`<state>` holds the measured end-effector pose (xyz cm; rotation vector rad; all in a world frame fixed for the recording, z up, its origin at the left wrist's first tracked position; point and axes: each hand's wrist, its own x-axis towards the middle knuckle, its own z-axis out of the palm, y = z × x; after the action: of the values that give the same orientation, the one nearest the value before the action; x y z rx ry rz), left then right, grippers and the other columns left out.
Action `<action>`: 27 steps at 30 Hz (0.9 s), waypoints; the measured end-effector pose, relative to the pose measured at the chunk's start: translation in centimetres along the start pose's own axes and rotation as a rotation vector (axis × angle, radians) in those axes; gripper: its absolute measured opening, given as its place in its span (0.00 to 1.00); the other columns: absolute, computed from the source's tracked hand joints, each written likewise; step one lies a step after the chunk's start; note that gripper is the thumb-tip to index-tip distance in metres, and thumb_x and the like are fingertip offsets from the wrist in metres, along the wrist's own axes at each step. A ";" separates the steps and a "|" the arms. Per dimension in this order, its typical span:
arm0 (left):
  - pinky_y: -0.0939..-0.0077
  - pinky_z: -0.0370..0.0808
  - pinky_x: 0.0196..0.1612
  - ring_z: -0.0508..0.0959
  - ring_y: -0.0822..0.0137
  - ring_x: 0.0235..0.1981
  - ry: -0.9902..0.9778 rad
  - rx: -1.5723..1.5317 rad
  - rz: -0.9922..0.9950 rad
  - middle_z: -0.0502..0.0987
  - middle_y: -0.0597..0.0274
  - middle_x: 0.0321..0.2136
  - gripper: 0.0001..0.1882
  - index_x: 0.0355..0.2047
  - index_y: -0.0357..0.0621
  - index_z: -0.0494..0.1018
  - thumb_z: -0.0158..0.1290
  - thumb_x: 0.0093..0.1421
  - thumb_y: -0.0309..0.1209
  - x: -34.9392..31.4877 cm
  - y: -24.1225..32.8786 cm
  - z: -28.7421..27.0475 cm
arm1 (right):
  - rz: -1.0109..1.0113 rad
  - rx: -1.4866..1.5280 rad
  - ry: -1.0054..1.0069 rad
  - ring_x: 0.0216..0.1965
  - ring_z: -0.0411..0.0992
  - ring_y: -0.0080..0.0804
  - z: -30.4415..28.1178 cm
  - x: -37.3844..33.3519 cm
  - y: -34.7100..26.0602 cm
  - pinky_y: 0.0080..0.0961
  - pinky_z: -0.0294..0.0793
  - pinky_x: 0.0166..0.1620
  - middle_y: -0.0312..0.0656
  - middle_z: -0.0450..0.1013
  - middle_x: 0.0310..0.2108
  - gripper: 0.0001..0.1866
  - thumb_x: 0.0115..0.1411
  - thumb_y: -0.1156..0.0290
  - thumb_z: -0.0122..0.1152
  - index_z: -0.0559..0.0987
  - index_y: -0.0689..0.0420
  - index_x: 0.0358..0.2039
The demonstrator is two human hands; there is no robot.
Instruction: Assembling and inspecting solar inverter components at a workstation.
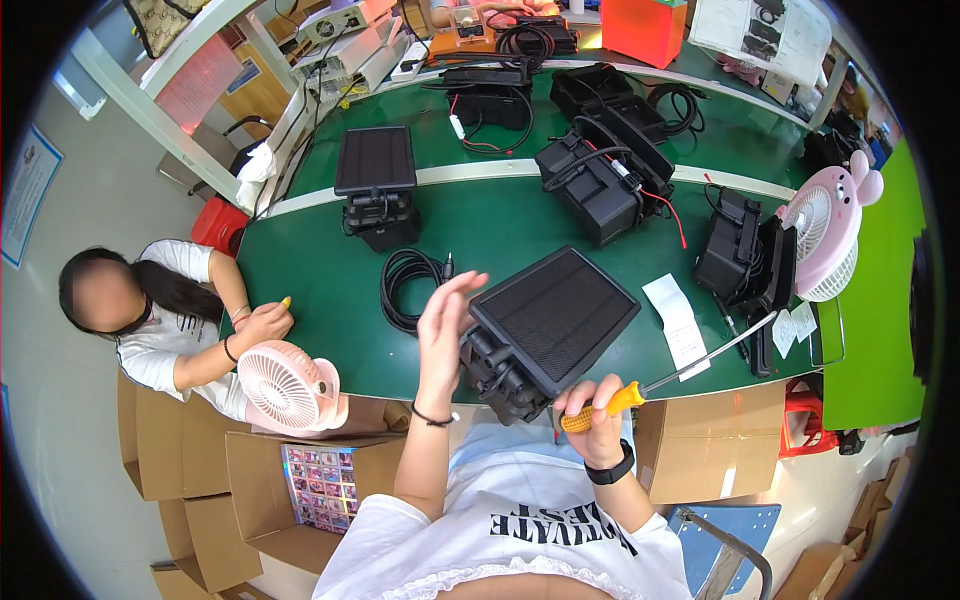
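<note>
A black box-shaped device with a solar panel on top (555, 315) sits at the table's near edge, right in front of me. My left hand (443, 325) is raised along its left side, fingers stretched out and apart, holding nothing; whether it touches the panel's edge I cannot tell. In my right hand (600, 425), closed by the near right corner of the panel, is a screwdriver (630, 396) with a yellow-orange handle. Its long metal shaft points to the right and away from me. Left of the device lies a coiled black cable (400, 290) with a plug.
A similar panel device (376, 165) stands back left, and opened black housings (600, 180) with wires stand behind. A paper slip (676, 325) lies on the green table (320, 270). A pink fan (825, 230) is at right, another (288, 385) left beside a seated person. Cardboard boxes (715, 440) stand below.
</note>
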<state>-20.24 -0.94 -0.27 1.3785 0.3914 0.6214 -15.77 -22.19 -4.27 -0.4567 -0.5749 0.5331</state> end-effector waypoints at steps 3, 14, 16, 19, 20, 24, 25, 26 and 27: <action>0.61 0.62 0.61 0.65 0.59 0.61 0.024 -0.036 0.169 0.68 0.52 0.58 0.33 0.58 0.45 0.65 0.36 0.66 0.59 -2.6 -0.4 -0.2 | 0.004 0.033 0.054 0.42 0.73 0.40 0.1 0.2 -0.2 0.39 0.71 0.50 0.45 0.73 0.36 0.12 0.64 0.60 0.60 0.67 0.49 0.37; 0.58 0.56 0.64 0.58 0.49 0.62 0.100 0.375 0.526 0.51 0.43 0.62 0.49 0.65 0.35 0.43 0.60 0.56 0.44 -9.0 -6.3 4.2 | -0.055 0.000 0.240 0.31 0.64 0.24 -1.9 1.2 -0.9 0.24 0.66 0.40 0.36 0.67 0.28 0.12 0.65 0.60 0.57 0.65 0.46 0.42; 0.58 0.56 0.64 0.60 0.49 0.61 0.200 0.311 0.511 0.54 0.42 0.61 0.47 0.66 0.33 0.42 0.56 0.58 0.42 -8.6 -5.9 4.6 | -0.017 -0.027 0.239 0.31 0.65 0.27 -1.6 0.9 -0.7 0.26 0.68 0.41 0.36 0.68 0.27 0.12 0.65 0.60 0.58 0.66 0.47 0.41; 0.63 0.57 0.63 0.65 0.55 0.58 0.154 0.411 0.432 0.63 0.45 0.56 0.38 0.63 0.30 0.51 0.42 0.65 0.50 -6.4 -4.7 1.7 | 0.046 0.022 0.176 0.33 0.70 0.32 -0.8 0.7 -0.2 0.32 0.67 0.49 0.37 0.69 0.26 0.11 0.64 0.60 0.58 0.68 0.47 0.40; 0.65 0.58 0.62 0.66 0.56 0.57 0.102 0.485 0.434 0.65 0.47 0.55 0.33 0.61 0.30 0.56 0.40 0.66 0.46 -5.5 -4.5 0.6 | 0.059 0.069 0.146 0.34 0.72 0.33 -0.5 0.7 0.2 0.34 0.66 0.52 0.37 0.69 0.26 0.10 0.64 0.61 0.58 0.68 0.48 0.41; 0.68 0.60 0.63 0.66 0.65 0.59 0.086 0.059 0.187 0.66 0.56 0.58 0.33 0.62 0.35 0.59 0.42 0.67 0.50 -3.5 -5.2 -2.2 | 0.119 0.075 0.136 0.37 0.72 0.32 0.8 0.9 2.5 0.40 0.62 0.59 0.36 0.70 0.26 0.05 0.65 0.69 0.55 0.69 0.50 0.40; 0.68 0.59 0.63 0.65 0.65 0.59 0.083 -0.012 0.113 0.66 0.54 0.59 0.32 0.62 0.34 0.58 0.40 0.68 0.48 -2.8 -5.4 -2.8 | 0.060 0.053 0.181 0.36 0.70 0.30 1.1 1.0 3.2 0.36 0.67 0.54 0.37 0.69 0.27 0.04 0.65 0.72 0.54 0.69 0.53 0.40; 0.69 0.60 0.63 0.66 0.66 0.60 -0.046 -0.105 0.236 0.65 0.57 0.60 0.30 0.64 0.36 0.57 0.41 0.69 0.44 -1.9 -5.6 -3.4 | 0.017 -0.040 0.284 0.36 0.70 0.30 1.2 1.1 3.6 0.34 0.68 0.52 0.37 0.69 0.28 0.05 0.65 0.73 0.54 0.69 0.54 0.40; 0.70 0.62 0.62 0.67 0.65 0.59 0.077 -0.144 0.135 0.65 0.57 0.60 0.28 0.63 0.37 0.58 0.39 0.70 0.42 -1.2 -6.1 -3.5 | -0.046 -0.110 0.365 0.35 0.69 0.29 1.1 1.0 3.7 0.32 0.69 0.49 0.38 0.69 0.28 0.05 0.65 0.74 0.54 0.69 0.56 0.40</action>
<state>-22.15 0.62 -6.90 1.2529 0.3104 0.8005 -16.99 -18.44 -5.01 -0.6280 -0.2639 0.3634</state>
